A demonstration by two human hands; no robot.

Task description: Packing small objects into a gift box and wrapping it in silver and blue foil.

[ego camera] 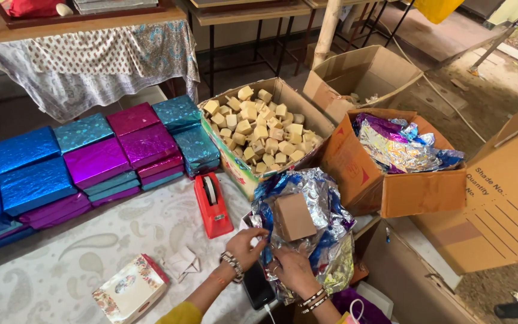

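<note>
Left hand (248, 242) – fingers pinching silver foil sheet (319, 198), right hand (292, 269) gripping its edge

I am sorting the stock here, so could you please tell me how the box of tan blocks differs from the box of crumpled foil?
The box of tan blocks is heaped with small, squarish blocks in one pale colour; the box of crumpled foil holds loose, shiny sheets in purple, blue and silver. The first sits beside the red tape dispenser; the second sits further right. Both are open cardboard cartons.

Open cloth (91, 240) lies left of the hands; tape dispenser (212, 205) and cardboard boxes (259, 129) crowd ahead.
</note>
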